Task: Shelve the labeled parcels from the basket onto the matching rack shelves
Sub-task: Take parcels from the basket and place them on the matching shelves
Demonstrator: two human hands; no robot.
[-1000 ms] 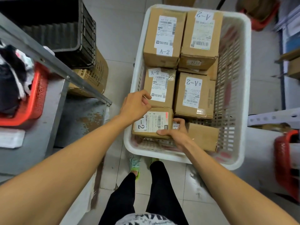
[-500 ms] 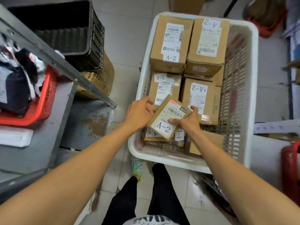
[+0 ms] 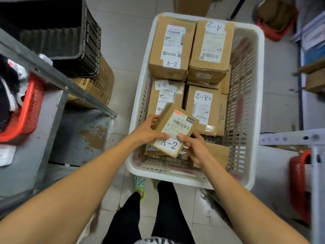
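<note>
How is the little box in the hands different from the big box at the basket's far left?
The little box is thin; the big box is bulky. The little box is tilted, held by the left hand and right hand; the big box sits in the basket. Both are brown cardboard marked A-2.

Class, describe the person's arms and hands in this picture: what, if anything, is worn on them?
The left forearm and right forearm are bare, no sleeves in view. The left hand and right hand wear no gloves; no watch, bracelet or ring shows.
</note>
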